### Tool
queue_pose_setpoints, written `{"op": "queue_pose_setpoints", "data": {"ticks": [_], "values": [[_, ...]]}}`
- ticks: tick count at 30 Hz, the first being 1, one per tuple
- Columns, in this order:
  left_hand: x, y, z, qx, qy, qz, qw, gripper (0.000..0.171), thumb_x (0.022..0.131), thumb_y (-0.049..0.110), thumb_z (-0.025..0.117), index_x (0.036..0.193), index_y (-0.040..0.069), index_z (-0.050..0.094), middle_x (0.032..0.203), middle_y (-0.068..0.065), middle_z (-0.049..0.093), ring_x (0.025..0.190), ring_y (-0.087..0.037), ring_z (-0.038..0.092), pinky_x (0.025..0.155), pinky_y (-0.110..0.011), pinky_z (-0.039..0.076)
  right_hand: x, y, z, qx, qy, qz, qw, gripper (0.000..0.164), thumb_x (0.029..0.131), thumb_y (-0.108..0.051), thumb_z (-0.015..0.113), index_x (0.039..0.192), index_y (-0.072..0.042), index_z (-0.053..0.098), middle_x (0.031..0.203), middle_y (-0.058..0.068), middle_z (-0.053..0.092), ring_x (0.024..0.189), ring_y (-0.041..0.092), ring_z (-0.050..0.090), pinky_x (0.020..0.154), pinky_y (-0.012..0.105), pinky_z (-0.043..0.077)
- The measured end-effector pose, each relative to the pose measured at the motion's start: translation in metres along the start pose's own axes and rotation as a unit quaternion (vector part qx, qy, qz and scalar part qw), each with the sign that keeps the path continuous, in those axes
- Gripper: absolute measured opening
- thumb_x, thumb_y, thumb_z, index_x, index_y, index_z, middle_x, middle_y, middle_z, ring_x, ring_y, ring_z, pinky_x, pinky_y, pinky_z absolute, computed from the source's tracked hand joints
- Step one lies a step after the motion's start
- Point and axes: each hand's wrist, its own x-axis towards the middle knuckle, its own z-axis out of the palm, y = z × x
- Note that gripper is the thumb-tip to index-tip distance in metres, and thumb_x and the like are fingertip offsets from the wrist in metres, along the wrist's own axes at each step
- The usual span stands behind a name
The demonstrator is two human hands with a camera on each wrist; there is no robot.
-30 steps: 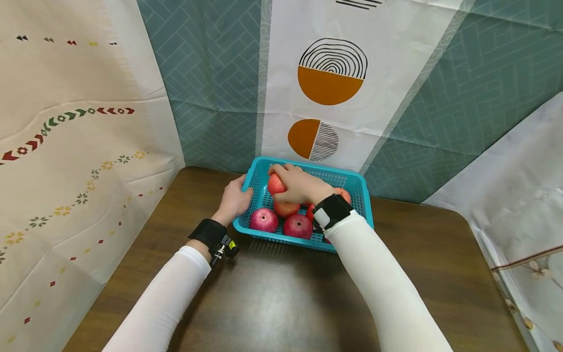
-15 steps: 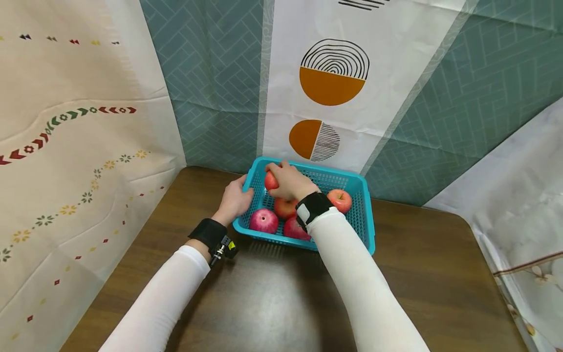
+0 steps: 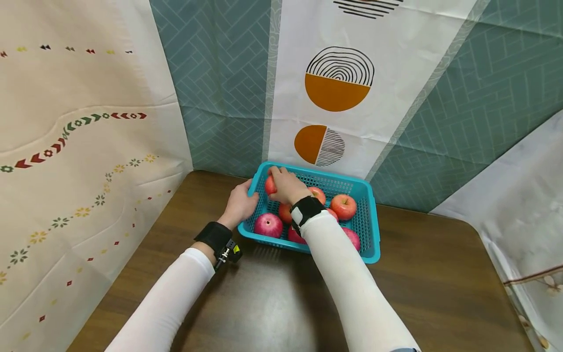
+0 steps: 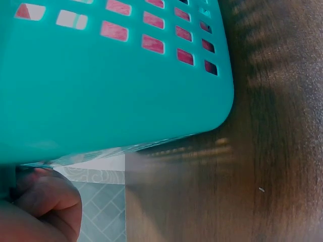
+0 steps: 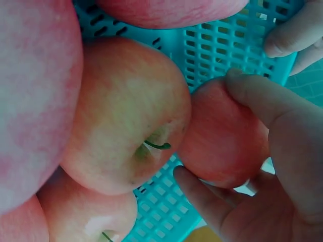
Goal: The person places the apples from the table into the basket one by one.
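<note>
A turquoise plastic basket (image 3: 374, 239) with perforated walls stands at the back of the wooden table. My left hand (image 3: 240, 203) grips its left rim, thumb on the inner side; in the left wrist view curled fingers (image 4: 53, 199) show beside the basket wall. Inside the back left corner, my right hand (image 3: 288, 187) holds a red apple (image 5: 222, 136) between thumb and fingers. Right beside it lies a paler apple (image 5: 126, 116) with a green stem. A dark pink round fruit (image 3: 268, 225) rests in the front left corner. My right wrist and sleeve hide part of the basket's middle.
More apples, one of them a red apple (image 3: 343, 207), and another dark pink fruit (image 3: 352, 238) lie in the basket's right part. A patterned curtain (image 3: 220, 88) hangs directly behind the basket. The brown table (image 3: 422, 274) extends to both sides and toward me.
My right hand has shifted left with the apple, closer to the basket's left wall, uncovering apples on the right. My left hand stays on the rim. The head view has tilted slightly.
</note>
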Motion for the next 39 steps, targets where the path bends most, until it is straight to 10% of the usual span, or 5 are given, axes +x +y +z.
{"op": "queue_pose_setpoints", "data": {"ticks": [28,39], "values": [[0.003,0.007,0.005,-0.004,-0.010,0.016,0.9998,0.049,0.109,0.014,0.054,0.158,0.008,0.052,0.105,-0.018,0.070,0.098,-0.031,0.072,0.088,-0.053,0.061,0.004,0.007,0.015,-0.049,-0.019,0.075,0.996,0.073,0.100,-0.036,0.077,0.165,-0.028,0.045,0.166,0.027,0.031,0.141,0.047,0.046,0.105,0.056,0.052],[0.003,0.010,0.011,-0.007,-0.033,0.035,0.9988,0.047,0.110,0.015,0.056,0.155,0.005,0.054,0.116,-0.021,0.072,0.101,-0.035,0.073,0.089,-0.055,0.061,-0.049,0.015,-0.011,0.011,0.002,0.062,0.998,0.072,0.106,-0.040,0.068,0.169,-0.027,0.035,0.170,0.020,0.030,0.153,0.042,0.033,0.113,0.062,0.044]]}}
